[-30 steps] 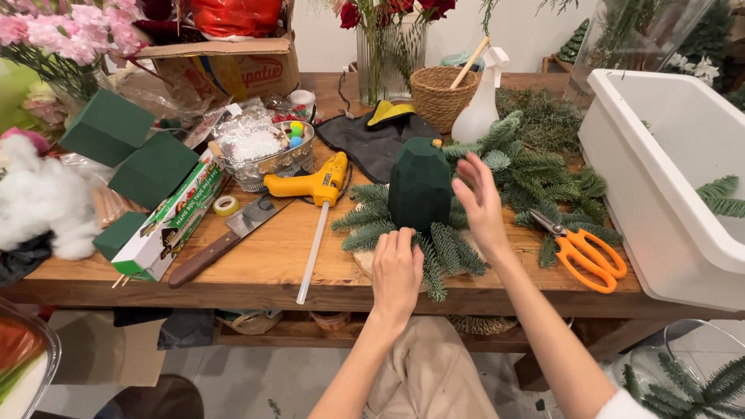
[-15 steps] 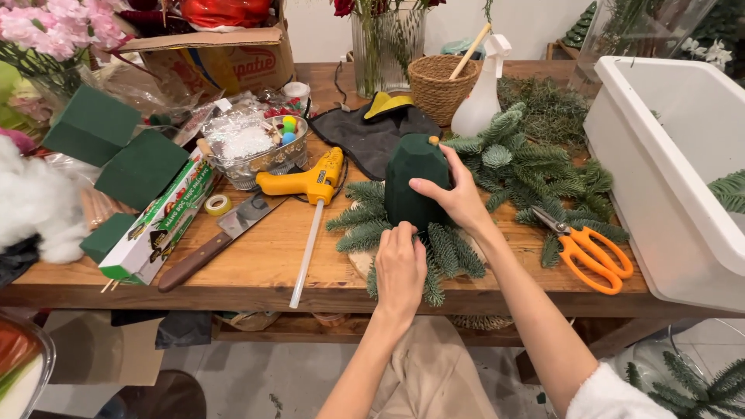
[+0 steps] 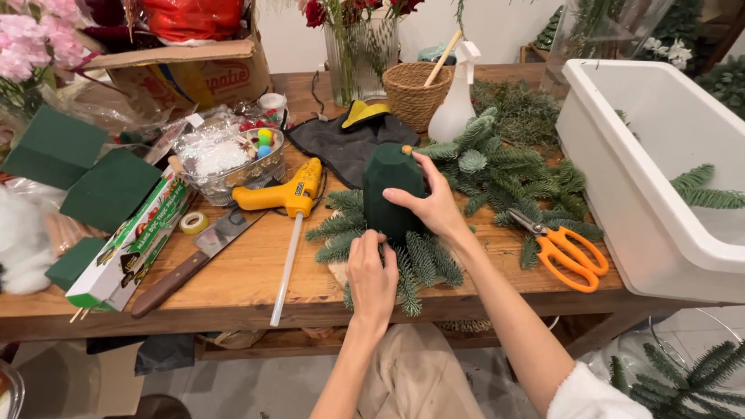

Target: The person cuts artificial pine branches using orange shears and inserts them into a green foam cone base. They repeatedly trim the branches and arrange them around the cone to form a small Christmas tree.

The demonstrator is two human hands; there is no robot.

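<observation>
A dark green foam cone (image 3: pixel 392 186) stands upright on the wooden table (image 3: pixel 233 287), ringed at its base by short fir sprigs (image 3: pixel 423 260). My right hand (image 3: pixel 431 206) wraps the cone's right side and holds it. My left hand (image 3: pixel 371 275) is at the cone's base, fingers pinched on a fir sprig pressed against the foam.
A yellow glue gun (image 3: pixel 283 194), a knife (image 3: pixel 190 264), orange scissors (image 3: pixel 566 252), loose fir branches (image 3: pixel 504 167), green foam blocks (image 3: pixel 93 186), a white spray bottle (image 3: pixel 454 109) and a wicker basket (image 3: pixel 415 93) lie around. A white tub (image 3: pixel 636 178) stands right.
My right hand dropped from above the cone onto its right side and gripped it. My left hand moved in closer to the cone's base.
</observation>
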